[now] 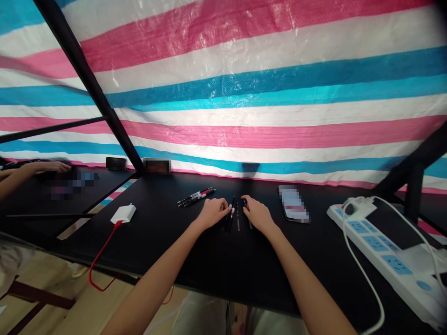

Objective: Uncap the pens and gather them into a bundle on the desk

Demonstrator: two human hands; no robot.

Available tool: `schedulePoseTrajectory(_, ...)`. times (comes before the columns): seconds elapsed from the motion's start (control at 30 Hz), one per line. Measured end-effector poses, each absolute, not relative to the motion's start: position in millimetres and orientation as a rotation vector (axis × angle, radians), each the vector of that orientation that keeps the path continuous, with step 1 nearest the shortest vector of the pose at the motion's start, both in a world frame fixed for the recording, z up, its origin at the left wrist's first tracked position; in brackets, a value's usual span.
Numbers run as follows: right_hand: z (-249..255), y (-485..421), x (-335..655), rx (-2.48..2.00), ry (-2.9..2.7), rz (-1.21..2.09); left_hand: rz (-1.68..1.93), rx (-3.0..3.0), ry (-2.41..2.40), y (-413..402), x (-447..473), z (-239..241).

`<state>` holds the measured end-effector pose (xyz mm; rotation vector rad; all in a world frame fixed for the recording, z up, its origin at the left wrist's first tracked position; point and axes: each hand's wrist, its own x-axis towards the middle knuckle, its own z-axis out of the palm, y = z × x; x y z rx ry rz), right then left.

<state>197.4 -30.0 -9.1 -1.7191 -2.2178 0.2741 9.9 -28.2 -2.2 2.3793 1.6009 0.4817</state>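
My left hand (213, 212) rests on the black table with its fingers closed on a dark pen (230, 218) that has a pale band. Between my hands a thin, translucent pen refill or tube (238, 219) lies on the table. My right hand (257, 214) is curled, thumb and fingers around another slim dark pen (250, 224), mostly covered by the hand. Beyond my left hand, several black pens (196, 197), some with red parts, lie bunched together.
A phone (294, 204) lies to the right, near a white power strip (384, 260) with cables. At left sits a white charger (123, 213) with a red cable. Striped sheeting (244, 135) hangs behind the black table (164, 237). Another person's hand (52, 166) shows far left.
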Motion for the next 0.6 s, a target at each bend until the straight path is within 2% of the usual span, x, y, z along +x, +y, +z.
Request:
schedulePoseTrajectory(0.2, -6.2, -32.2, 193.7, -1.664, -2.215, 0.378, 0.503, 2.407, 1.563, -29.2, 12.5, -1.3)
schedulePoseTrajectory(0.6, -4.2, -35.6, 189.9, -1.548, -2.294, 0.378, 0.555, 2.504, 1.498, -30.8, 16.0, 2.0)
